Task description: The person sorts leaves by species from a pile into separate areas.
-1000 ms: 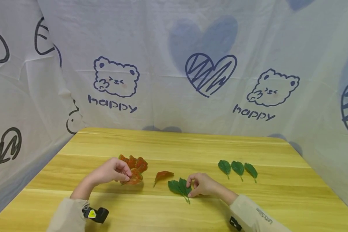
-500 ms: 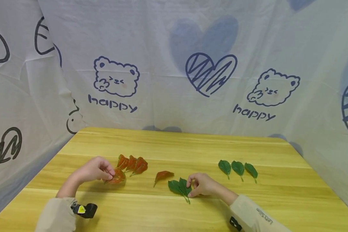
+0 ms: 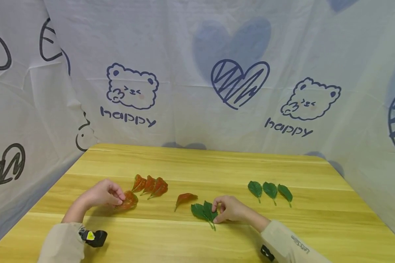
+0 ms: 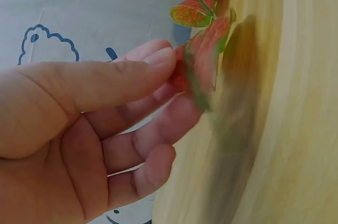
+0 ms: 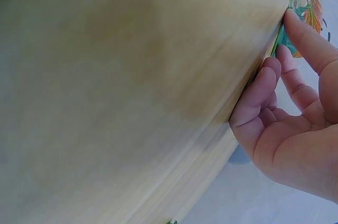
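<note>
My left hand (image 3: 103, 194) pinches a red leaf (image 3: 129, 200) between thumb and fingers, a little above the table. In the left wrist view this red leaf (image 4: 203, 55) is seen nearly edge-on and blurred. Three red leaves (image 3: 149, 185) lie in a row just beyond it. My right hand (image 3: 229, 209) has its curled index finger and thumb on a green leaf (image 3: 209, 210), which overlaps another green leaf (image 3: 198, 211) on the table. In the right wrist view, the right hand (image 5: 296, 113) rests its fingers on the wood.
A single curled red leaf (image 3: 185, 198) lies between the hands. Three green leaves (image 3: 270, 191) stand in a row at the right on the wooden table (image 3: 171, 244). A printed white cloth (image 3: 184, 109) hangs behind the table's back edge.
My left hand has carried its red leaf leftward and slightly down, away from the row of red leaves, slowing in the last half second. The right hand has stayed in place.
</note>
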Tool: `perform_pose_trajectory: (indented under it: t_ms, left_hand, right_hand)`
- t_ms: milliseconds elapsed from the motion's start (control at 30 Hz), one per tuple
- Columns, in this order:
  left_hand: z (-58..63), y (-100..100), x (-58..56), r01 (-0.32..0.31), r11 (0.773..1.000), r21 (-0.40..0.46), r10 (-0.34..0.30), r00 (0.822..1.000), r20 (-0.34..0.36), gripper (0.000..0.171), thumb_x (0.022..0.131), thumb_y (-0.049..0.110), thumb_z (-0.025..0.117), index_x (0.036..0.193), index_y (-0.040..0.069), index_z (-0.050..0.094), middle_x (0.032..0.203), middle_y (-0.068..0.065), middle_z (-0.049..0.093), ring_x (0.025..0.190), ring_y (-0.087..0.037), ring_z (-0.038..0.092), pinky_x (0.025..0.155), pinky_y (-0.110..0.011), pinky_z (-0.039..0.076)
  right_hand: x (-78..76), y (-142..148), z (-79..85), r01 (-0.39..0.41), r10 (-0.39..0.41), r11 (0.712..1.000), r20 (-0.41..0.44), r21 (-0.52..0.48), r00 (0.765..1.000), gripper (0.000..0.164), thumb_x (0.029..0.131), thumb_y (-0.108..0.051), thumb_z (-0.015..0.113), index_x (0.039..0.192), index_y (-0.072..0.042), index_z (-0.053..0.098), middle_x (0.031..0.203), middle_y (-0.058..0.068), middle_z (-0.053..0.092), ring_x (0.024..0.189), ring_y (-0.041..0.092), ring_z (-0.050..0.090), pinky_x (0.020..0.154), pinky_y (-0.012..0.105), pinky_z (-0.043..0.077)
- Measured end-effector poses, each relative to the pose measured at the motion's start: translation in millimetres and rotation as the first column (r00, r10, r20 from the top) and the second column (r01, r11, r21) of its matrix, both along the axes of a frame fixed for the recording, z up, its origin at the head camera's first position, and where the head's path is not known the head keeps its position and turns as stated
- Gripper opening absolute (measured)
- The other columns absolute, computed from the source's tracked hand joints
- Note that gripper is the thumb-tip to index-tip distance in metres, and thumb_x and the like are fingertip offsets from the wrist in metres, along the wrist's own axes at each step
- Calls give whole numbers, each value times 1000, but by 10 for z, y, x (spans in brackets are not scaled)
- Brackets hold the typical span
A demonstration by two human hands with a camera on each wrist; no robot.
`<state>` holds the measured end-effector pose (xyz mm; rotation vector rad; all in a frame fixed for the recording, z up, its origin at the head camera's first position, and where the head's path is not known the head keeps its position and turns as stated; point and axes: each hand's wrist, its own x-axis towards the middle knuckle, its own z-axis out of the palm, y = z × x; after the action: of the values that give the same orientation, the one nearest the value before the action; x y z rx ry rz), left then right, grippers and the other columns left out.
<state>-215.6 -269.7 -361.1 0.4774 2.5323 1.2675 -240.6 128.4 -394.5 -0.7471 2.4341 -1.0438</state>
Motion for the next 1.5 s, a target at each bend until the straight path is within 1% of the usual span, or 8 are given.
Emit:
perform_pose_trajectory:
  t_ms: [167,400,600,833,1067,1200,1367,1500]
  left_hand:
    - [15,-7,-10,4,1000,-20,-4,1000,4,4,77,-4,61,79,-8,62,71,-7,60,60,-19,52,50,-31,45]
    - [123,42,-17,-79,994,-81,76,996,-44,5,80,-1,61,80,-6,62,69,-5,59,55,-18,50,49,-32,43]
    - [196,122,16,-158,979,-127,148,985,-87,11,82,3,61,86,-7,62,74,-7,61,60,-22,55,56,-36,46]
    - [259,318,10,-132,985,-116,114,982,-152,10,82,3,61,85,-6,62,75,-8,61,60,-20,54,54,-35,46]
    - [285,542,-35,-114,990,-85,99,981,-168,8,82,1,60,85,-5,63,76,-9,62,59,-20,56,57,-35,49]
    - [279,653,-57,-112,992,-57,99,976,-196,8,83,1,60,86,-5,63,73,-7,61,59,-21,55,57,-37,49]
    - [246,788,-79,-96,995,-37,85,971,-223,8,84,2,59,86,-4,64,67,-6,59,57,-20,52,52,-33,45]
    - [219,906,-117,-92,995,-29,83,972,-221,8,84,3,60,87,-2,66,72,-7,62,62,-15,53,56,-29,46]
  right_hand:
    - [3,-2,4,-3,3,1000,-6,0,1000,20,71,-4,74,83,-4,58,58,0,45,52,11,38,46,21,31]
    - [15,-6,18,1,-1,1000,2,-9,1000,20,71,-4,74,83,-4,58,59,0,45,53,11,38,46,21,31]
    - [20,-6,22,-5,5,1000,-8,-2,1000,20,71,-4,74,83,-4,58,59,0,45,53,11,38,46,21,31]
    - [13,-4,16,-11,11,1000,-15,4,1000,20,71,-4,74,83,-4,58,59,0,45,53,11,39,48,22,31]
    - [20,-8,13,-12,12,1000,-17,-3,1000,20,71,-4,74,83,-4,58,58,0,45,53,11,39,47,21,31]
    - [15,-6,2,-16,16,1000,-17,-3,1000,20,71,-4,74,83,-4,58,58,0,45,53,11,38,47,21,31]
    - [11,1,-8,-19,19,1000,-14,-8,1000,20,71,-4,74,83,-5,58,58,-1,44,52,11,38,47,21,31]
    - [19,11,-3,-29,29,1000,-41,5,999,20,71,-4,74,83,-5,58,58,-1,44,53,11,38,48,22,31]
